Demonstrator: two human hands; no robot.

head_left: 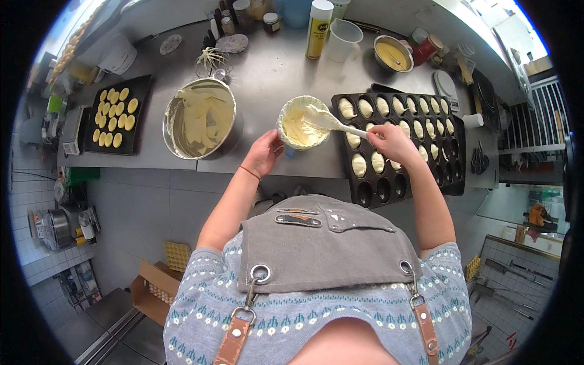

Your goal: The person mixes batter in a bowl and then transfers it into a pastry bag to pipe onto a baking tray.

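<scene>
My left hand (264, 152) grips the left side of a small container lined with a bag (304, 129), which holds pale creamy batter. My right hand (389, 143) is closed on the handle of a pale spatula (337, 124), whose batter-coated blade rests in the container. Just right of them lies a dark oval-cavity mould pan (383, 190), with many cavities filled with batter and others, toward the lower right, unfilled. To the left stands a large steel bowl (173, 134), its inside smeared with batter.
A black tray (126, 143) of yellow ovals lies at left. Behind are a whisk (213, 58), a spray can (317, 33), a clear jug (345, 39), a bowl of yellow liquid (393, 56) and a white scale (447, 85). An egg carton box (150, 280) sits below.
</scene>
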